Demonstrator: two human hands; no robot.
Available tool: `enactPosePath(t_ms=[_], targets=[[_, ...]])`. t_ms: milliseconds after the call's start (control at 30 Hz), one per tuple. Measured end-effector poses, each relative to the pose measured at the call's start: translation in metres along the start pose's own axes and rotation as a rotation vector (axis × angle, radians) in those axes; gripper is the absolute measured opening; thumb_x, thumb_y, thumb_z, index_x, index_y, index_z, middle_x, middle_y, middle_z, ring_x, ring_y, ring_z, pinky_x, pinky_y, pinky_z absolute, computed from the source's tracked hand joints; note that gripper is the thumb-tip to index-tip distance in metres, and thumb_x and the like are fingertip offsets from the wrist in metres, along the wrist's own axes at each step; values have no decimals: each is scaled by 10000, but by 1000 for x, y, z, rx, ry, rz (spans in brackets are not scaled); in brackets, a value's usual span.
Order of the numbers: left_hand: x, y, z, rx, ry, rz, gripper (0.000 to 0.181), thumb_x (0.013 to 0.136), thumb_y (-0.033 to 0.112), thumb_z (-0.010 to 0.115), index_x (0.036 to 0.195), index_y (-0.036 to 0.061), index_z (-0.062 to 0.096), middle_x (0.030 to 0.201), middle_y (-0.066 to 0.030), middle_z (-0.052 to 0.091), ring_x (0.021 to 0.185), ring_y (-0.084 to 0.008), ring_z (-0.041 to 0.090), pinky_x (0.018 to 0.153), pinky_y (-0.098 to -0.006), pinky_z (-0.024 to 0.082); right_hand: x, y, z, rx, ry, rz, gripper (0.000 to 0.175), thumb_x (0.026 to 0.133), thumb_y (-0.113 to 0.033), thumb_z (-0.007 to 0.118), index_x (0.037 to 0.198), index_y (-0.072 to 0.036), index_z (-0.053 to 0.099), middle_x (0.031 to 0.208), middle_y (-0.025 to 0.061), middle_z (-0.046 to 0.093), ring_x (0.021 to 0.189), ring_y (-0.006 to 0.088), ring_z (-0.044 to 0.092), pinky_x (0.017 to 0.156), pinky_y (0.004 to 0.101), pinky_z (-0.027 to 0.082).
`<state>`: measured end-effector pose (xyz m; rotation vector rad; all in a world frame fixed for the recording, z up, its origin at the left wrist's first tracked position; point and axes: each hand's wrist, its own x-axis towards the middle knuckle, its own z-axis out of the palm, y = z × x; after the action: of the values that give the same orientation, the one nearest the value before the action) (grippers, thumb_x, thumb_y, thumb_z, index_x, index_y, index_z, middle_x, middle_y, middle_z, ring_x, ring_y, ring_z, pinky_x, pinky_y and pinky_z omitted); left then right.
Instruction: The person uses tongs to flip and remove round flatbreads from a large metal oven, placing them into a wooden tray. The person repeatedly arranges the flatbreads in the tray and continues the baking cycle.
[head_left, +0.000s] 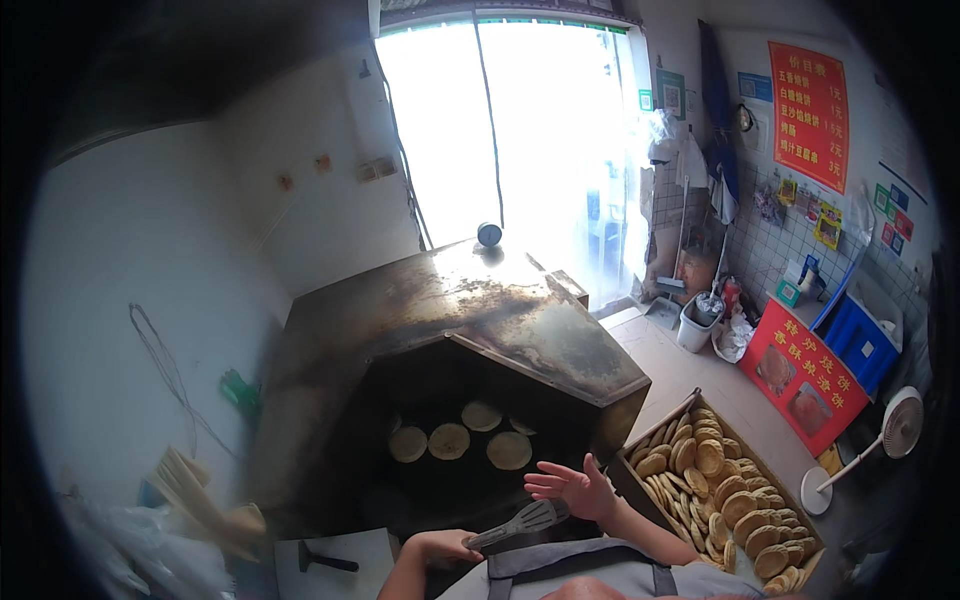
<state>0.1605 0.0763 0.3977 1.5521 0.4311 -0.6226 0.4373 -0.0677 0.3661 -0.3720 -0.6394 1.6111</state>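
Observation:
My left hand (444, 545) is closed on the handle end of metal food tongs (521, 523), whose slotted heads point to the right. My right hand (574, 491) is spread with its fingers apart and holds nothing, just beyond the heads of the tongs. In front of me, several round flatbreads (449, 442) lie on the dark floor of a large metal oven (525, 360). To the right, a shallow box (814, 562) holds rows of browned flatbreads (761, 536).
A black-handled scraper (330, 561) lies on a white board (375, 547) at the lower left. A dial gauge (490, 234) stands on the oven's top. A white fan (900, 424) stands beyond the box. Plastic bags (150, 544) bunch at the far left.

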Motion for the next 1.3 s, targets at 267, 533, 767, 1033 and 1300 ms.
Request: enactPosePath(t_ms=[267,533,767,1033,1300], targets=[[13,-9,-2,-759,-300,554,438,738,386,659,924,31,481,685,9,457,605,-82,407,546,-213,318,18,3,-14,106,775,71,572,897,-538,366,1283,-121,439,1209,107,537,1125,269,489,1021,453,299],[17,-14,-9,-315,52,134,371,740,362,682,894,72,511,761,8,489,673,-60,447,568,-202,355,9,10,-9,117,723,-82,420,925,-453,391,1195,-146,486,1203,60,547,1128,218,478,1002,432,294],[11,7,2,-280,-46,99,440,724,364,699,969,63,491,810,18,470,707,-56,444,602,-188,350,6,4,-2,415,15,-11,557,909,-483,400,1345,-139,364,1350,103,418,1237,260,394,1038,427,240],[5,18,8,-609,-172,575,509,687,321,732,1015,30,474,722,24,441,644,-61,406,578,-182,334,-1,-6,-20,137,689,-121,515,909,-455,423,1313,-137,411,1335,101,439,1255,255,374,1019,436,305],[5,25,14,-362,52,296,421,728,276,684,998,25,483,721,1,478,631,-75,422,554,-205,323,-4,-6,-22,253,-27,-20,645,883,-573,353,1373,-153,326,1395,107,355,1307,238,293,1065,464,205]])
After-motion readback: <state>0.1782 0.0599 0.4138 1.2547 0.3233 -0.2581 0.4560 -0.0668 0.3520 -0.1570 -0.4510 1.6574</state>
